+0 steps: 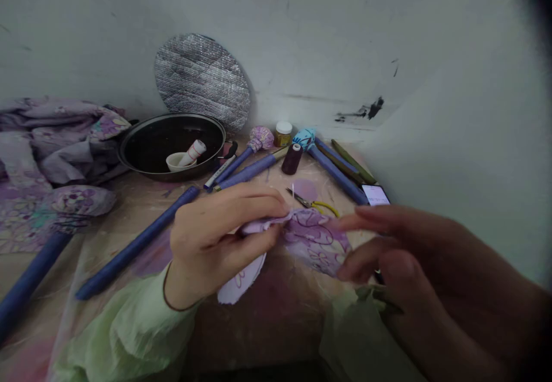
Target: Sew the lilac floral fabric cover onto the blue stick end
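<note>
My left hand pinches a purple patterned cloth between thumb and fingers at the middle of the view. A thin needle points up from the cloth's edge beside my left fingertips. The cloth spreads to the right, and a paler flap of it hangs below my left hand. My right hand, slightly blurred, is held at the cloth's right side with fingers apart and nothing visible between them. Yellow-handled scissors lie just behind the cloth.
A dark thread spool, a small jar and blue-wrapped sticks are on the table. At the back left stands a black pan before a silver disc. A phone lies at right.
</note>
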Demonstrator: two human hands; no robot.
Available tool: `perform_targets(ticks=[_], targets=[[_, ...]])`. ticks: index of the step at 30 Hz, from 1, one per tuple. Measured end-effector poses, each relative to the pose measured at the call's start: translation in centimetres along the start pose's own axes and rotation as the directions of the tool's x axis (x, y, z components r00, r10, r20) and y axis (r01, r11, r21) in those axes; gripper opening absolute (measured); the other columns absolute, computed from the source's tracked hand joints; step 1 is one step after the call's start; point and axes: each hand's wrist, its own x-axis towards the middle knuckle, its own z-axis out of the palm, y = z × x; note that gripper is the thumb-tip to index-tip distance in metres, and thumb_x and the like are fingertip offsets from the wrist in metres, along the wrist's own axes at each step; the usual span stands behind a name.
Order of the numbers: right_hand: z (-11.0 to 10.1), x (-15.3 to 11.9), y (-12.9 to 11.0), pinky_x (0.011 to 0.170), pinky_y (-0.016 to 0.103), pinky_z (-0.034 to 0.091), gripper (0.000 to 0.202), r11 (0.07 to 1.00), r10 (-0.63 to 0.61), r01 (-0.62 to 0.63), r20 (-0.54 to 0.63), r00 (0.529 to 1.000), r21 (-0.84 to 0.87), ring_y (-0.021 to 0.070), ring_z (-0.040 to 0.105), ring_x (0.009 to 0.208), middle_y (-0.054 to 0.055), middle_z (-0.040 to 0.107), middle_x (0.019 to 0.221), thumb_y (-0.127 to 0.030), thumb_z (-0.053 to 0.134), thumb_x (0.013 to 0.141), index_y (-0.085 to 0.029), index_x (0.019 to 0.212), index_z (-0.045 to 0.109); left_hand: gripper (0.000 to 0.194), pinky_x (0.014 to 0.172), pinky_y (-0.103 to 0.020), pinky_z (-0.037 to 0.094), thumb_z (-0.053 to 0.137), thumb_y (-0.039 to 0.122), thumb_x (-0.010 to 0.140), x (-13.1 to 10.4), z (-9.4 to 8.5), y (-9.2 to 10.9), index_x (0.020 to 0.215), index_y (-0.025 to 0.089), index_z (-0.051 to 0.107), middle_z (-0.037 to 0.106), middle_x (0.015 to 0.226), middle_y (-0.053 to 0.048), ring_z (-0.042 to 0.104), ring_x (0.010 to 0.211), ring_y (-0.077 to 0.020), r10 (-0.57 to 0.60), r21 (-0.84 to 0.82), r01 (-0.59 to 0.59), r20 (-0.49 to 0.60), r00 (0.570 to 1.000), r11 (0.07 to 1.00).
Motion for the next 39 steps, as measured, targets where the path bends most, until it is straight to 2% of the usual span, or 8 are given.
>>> perform_targets(ticks=[3, 7, 10, 13, 19, 30, 36, 39], targets=[[-0.3, 1.7, 1.1, 0.056, 0.019, 0.052, 0.032, 0.998, -0.056, 0.055, 0.059, 0.997, 0.019, 0.0087, 0.066, 0.066, 0.001, 0.069, 0.11, -0.037, 0.063, 0.092, -0.033, 0.124, 0.062, 0.019, 0.075, -0.016, 0.06, 0.073, 0.001, 0.076, 0.2, -0.2, 0.1, 0.086, 0.017, 0.07, 0.076, 0.087, -0.001, 0.073, 0.078, -0.0112, -0.036, -0.081, 0.04, 0.046, 0.998, 0.996], [0.3, 4.0, 2.4, 0.066, 0.017, 0.05, 0.015, 0.985, -0.13, 0.101, 0.216, 0.968, 0.14, 0.0082, 0.062, 0.076, -0.003, 0.069, 0.088, -0.028, 0.063, 0.093, -0.03, 0.105, 0.071, 0.014, 0.07, -0.017, 0.06, 0.072, 0.003, 0.078, 0.6, -0.3, 0.2, 0.082, 0.016, 0.069, 0.075, 0.081, -0.002, 0.072, 0.075, -0.012, -0.017, -0.201, 0.049, 0.16, 0.987, 0.978], [0.9, 4.7, 2.9, 0.063, 0.018, 0.049, 0.007, 0.949, -0.095, -0.014, 0.328, 0.94, 0.315, 0.0085, 0.062, 0.072, -0.004, 0.07, 0.079, -0.024, 0.07, 0.088, -0.027, 0.087, 0.075, 0.014, 0.072, -0.017, 0.06, 0.071, 0.002, 0.079, 0.8, -0.3, 0.1, 0.083, 0.015, 0.068, 0.075, 0.082, -0.003, 0.072, 0.076, -0.0122, 0.008, -0.228, 0.047, 0.233, 0.972, 0.972], [1.5, 4.9, 3.2, 0.067, 0.021, 0.05, 0.005, 0.877, -0.06, -0.144, 0.402, 0.914, 0.458, 0.0098, 0.062, 0.073, -0.003, 0.071, 0.077, -0.023, 0.074, 0.084, -0.026, 0.082, 0.077, 0.012, 0.073, -0.015, 0.059, 0.072, 0.005, 0.08, 0.7, 0.0, -0.1, 0.085, 0.015, 0.068, 0.076, 0.085, -0.003, 0.072, 0.078, -0.0109, 0.033, -0.201, 0.019, 0.256, 0.966, 0.979], [2.2, 4.9, 3.5, 0.063, 0.024, 0.048, 0.005, 0.805, 0.012, -0.268, 0.437, 0.899, 0.53, 0.0112, 0.058, 0.07, -0.001, 0.066, 0.075, -0.025, 0.074, 0.083, -0.022, 0.079, 0.074, 0.014, 0.076, -0.015, 0.057, 0.073, 0.006, 0.079, 0.3, 0.6, -0.3, 0.085, 0.017, 0.068, 0.076, 0.084, -0.002, 0.071, 0.078, -0.0104, -0.033, -0.177, 0.076, 0.235, 0.971, 0.981], [3.8, 4.6, 3.5, 0.062, 0.021, 0.04, 0.016, 0.651, 0.125, -0.402, 0.431, 0.894, 0.644, 0.0093, 0.047, 0.067, -0.002, 0.053, 0.074, -0.03, 0.069, 0.088, -0.019, 0.077, 0.065, 0.013, 0.07, -0.017, 0.054, 0.071, 0.003, 0.079, 0.4, 0.6, -0.8, 0.083, 0.015, 0.067, 0.073, 0.079, -0.001, 0.069, 0.073, -0.0106, -0.082, -0.276, 0.172, 0.309, 0.947, 0.946], [4.7, 6.3, 4.8, 0.062, 0.022, 0.042, 0.022, 0.589, 0.216, -0.276, 0.182, 0.959, 0.76, 0.0106, 0.045, 0.066, -0.002, 0.049, 0.072, -0.028, 0.065, 0.09, -0.021, 0.069, 0.062, 0.025, 0.076, -0.017, 0.055, 0.065, -0.006, 0.072, 0.3, 0.2, -0.2, 0.084, 0.015, 0.066, 0.074, 0.082, -0.001, 0.07, 0.077, -0.0103, -0.066, -0.372, 0.222, 0.389, 0.919, 0.901], [4.5, 7.3, 5.5, 0.058, 0.02, 0.044, 0.02, 0.536, 0.251, -0.29, 0.179, 0.951, 0.793, 0.0095, 0.045, 0.062, -0.002, 0.05, 0.07, -0.028, 0.07, 0.084, -0.021, 0.067, 0.063, 0.027, 0.076, -0.016, 0.055, 0.067, -0.008, 0.069, 0.4, 0.0, -0.2, 0.083, 0.015, 0.067, 0.075, 0.083, 0.0, 0.07, 0.078, -0.0101, -0.09, -0.375, 0.245, 0.384, 0.919, 0.894]])
